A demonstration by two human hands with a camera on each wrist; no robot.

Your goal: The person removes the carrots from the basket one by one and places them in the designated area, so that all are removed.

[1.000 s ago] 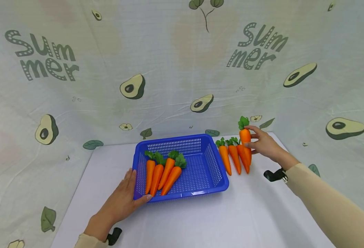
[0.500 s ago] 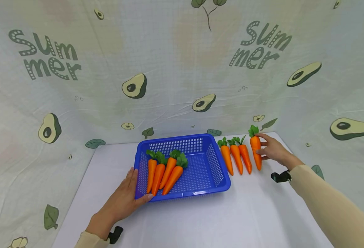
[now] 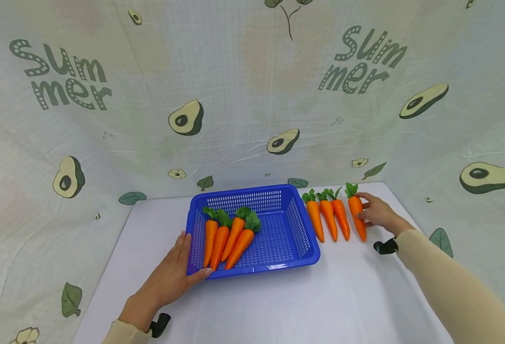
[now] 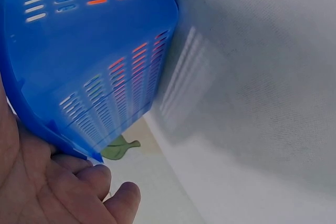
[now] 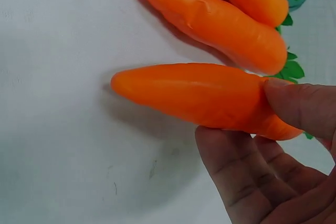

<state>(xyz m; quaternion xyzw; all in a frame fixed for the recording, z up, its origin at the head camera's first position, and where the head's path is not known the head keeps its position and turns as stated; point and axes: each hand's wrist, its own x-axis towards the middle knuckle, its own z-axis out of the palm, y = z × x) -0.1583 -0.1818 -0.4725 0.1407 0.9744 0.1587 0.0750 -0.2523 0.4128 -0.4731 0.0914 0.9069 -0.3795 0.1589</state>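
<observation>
My right hand (image 3: pixel 378 210) holds an orange carrot (image 3: pixel 356 217) with green leaves, at the right end of a row. In the right wrist view the thumb lies over the carrot's thick end and the fingers (image 5: pixel 223 153) are at its side; its tip sits close over the table, above a shadow. Three more carrots (image 3: pixel 340 217) lie side by side to its left. My left hand (image 3: pixel 168 272) grips the near left corner of a blue plastic basket (image 3: pixel 261 270), thumb on the front rim. Several carrots (image 3: pixel 238 248) lie inside, leaves toward the back.
The basket stands on a white tabletop (image 3: pixel 278 310), just left of the carrot row. Behind the table hangs a pale cloth (image 3: pixel 235 86) printed with avocados, leaves and lettering. The table's back edge runs close behind the carrot leaves.
My right hand has moved the carrot from over the row to the right and lowered it beside the other three. My left hand keeps its place on the basket.
</observation>
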